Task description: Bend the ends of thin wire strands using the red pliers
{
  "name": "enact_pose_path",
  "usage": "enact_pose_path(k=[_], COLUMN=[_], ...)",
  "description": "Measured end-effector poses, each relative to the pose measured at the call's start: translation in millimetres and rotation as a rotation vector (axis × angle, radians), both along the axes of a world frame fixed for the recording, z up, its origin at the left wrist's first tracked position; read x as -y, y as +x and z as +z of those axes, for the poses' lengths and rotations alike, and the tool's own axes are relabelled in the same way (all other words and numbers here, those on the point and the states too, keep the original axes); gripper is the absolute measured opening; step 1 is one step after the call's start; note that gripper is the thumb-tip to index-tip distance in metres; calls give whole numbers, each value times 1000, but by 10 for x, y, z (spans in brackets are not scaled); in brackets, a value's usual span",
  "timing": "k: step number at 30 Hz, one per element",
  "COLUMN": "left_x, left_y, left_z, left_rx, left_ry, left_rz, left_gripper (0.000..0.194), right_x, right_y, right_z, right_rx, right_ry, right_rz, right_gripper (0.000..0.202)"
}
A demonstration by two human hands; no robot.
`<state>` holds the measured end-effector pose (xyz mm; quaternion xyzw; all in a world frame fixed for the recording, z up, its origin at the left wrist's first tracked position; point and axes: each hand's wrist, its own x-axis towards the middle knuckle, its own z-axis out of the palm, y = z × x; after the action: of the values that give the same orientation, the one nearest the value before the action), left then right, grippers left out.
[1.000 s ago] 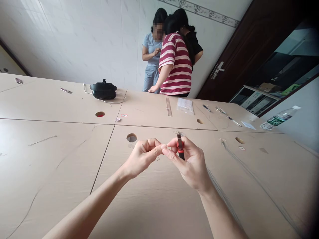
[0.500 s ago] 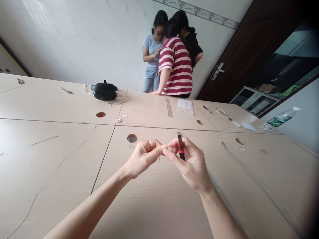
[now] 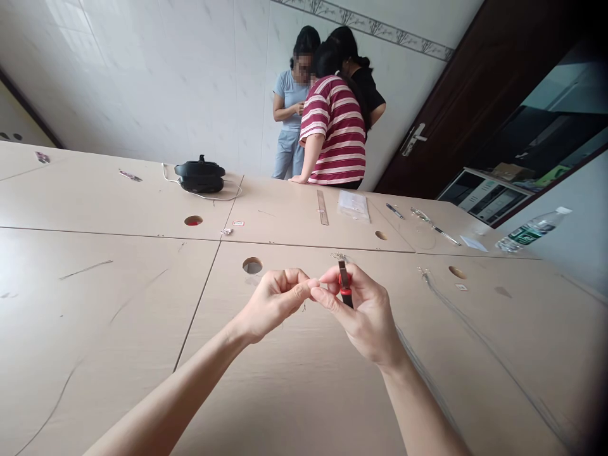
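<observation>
Over the middle of the beige table (image 3: 285, 392), my left hand (image 3: 278, 297) and my right hand (image 3: 363, 307) meet at their fingertips. Both are closed in a pinch. Whatever lies between the tips is too small to make out; a short dark thread end (image 3: 304, 306) hangs just below them. Against my right palm rests a small tool with red and black parts (image 3: 346, 291), held by the curled fingers. Behind my right hand lies a small cluster of metal pieces (image 3: 338, 255) with thin grey strands running from it.
A black device with a white cable (image 3: 199, 176) sits at the back. Further right are a ruler (image 3: 322, 208), a plastic bag (image 3: 354, 206), a pen (image 3: 394, 211) and a bottle (image 3: 534, 229). Grey wires (image 3: 484, 339) cross the right side. People (image 3: 335, 126) stand beyond the table.
The view has shifted very slightly, with the background a little lower. My hands keep the same pinch. The people beyond the table have moved their arms slightly.
</observation>
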<state>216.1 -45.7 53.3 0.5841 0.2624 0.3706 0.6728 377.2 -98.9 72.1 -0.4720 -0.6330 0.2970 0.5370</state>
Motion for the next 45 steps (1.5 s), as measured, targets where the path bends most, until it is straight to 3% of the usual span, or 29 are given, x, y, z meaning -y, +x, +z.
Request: enact_pose_path(k=[18, 29, 37, 45], left_x=[5, -35, 15, 53], left_y=[-30, -75, -63, -4], left_z=[24, 60, 128, 112], left_rx=[-18, 49, 148, 156], left_ry=[11, 10, -13, -59], left_rz=[1, 128, 220, 184], left_gripper=[43, 37, 31, 30], right_x=[-4, -46, -26, -49], right_y=[-39, -21, -178, -194], right_z=[-19, -116, -168, -184], right_rx=[25, -14, 8, -18], right_ry=[28, -84, -142, -124], right_rz=[-36, 22, 40, 12], right_gripper=[13, 21, 19, 20])
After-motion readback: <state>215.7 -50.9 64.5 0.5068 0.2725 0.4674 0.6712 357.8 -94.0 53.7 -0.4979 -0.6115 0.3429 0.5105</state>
